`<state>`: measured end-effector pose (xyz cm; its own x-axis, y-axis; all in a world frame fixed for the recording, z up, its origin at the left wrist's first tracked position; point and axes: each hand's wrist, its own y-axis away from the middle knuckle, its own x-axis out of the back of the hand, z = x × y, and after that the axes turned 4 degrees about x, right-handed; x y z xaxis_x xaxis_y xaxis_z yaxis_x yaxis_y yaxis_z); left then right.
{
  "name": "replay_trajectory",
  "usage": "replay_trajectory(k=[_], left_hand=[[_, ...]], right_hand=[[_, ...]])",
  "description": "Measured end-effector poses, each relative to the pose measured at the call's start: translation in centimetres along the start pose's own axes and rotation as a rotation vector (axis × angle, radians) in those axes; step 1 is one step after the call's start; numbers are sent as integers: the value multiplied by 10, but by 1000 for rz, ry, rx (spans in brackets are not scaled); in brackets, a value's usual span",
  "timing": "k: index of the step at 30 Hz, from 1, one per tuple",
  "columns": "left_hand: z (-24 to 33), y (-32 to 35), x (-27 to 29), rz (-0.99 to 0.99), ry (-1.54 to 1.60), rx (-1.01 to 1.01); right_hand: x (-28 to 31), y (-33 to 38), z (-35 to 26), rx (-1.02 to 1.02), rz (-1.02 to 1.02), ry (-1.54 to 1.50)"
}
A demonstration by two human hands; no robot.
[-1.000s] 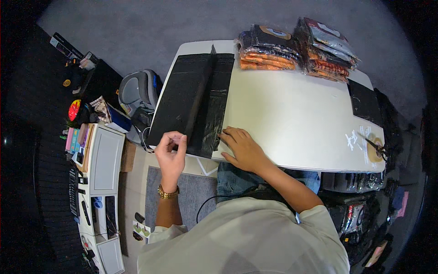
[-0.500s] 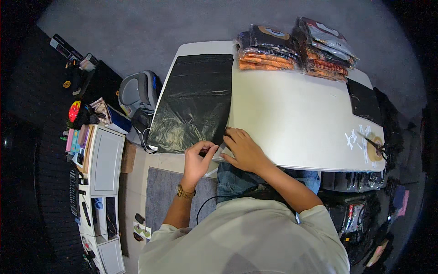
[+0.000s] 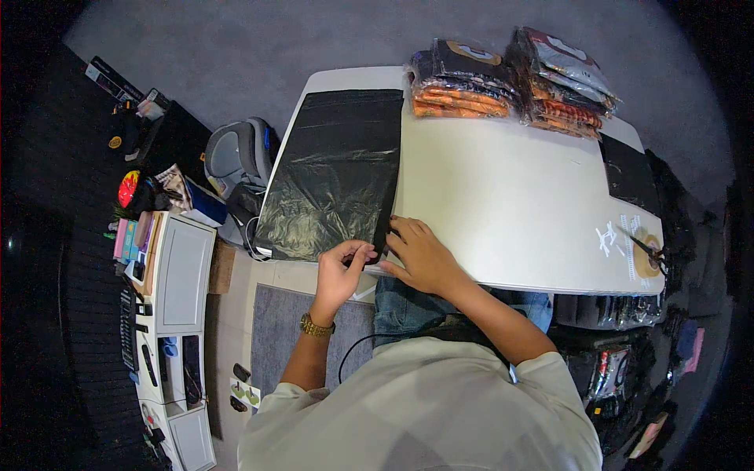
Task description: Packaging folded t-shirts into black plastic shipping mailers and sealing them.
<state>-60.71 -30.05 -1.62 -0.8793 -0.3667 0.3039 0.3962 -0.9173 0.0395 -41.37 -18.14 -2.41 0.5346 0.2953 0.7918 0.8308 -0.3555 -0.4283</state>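
Note:
A large black plastic bag [image 3: 334,169] lies flat over the left part of the white table [image 3: 503,196], its lower half creased and shiny. At its near right corner my left hand [image 3: 343,267], with a gold watch on the wrist, is closed, thumb and fingertips pinched on the bag's edge. My right hand [image 3: 424,255] rests just to the right of it, fingers spread. Its fingertips touch the bag's right edge, and its palm is over the table's near edge.
Two stacks of plastic-wrapped garments, the left stack [image 3: 462,82] and the right stack [image 3: 561,82], stand at the far side. Scissors [image 3: 646,247], a tape roll [image 3: 649,257] and white strips [image 3: 605,237] lie at right. A white cabinet [image 3: 186,275] stands left.
The bag's near right corner has come down flatter between my hands, with more black showing there. My left fingers have shifted slightly; the right hand stays nearly in place.

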Motion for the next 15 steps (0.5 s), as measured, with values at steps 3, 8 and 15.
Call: replay_trajectory(k=[3, 8, 15], left_hand=[[4, 1, 1, -15, -25, 14], [0, 2, 0, 0, -70, -48], [3, 3, 0, -23, -161, -106]], right_hand=[[1, -1, -1, -9, -18, -1], [1, 0, -1, 18, 10, 6], [3, -1, -1, 33, 22, -11]])
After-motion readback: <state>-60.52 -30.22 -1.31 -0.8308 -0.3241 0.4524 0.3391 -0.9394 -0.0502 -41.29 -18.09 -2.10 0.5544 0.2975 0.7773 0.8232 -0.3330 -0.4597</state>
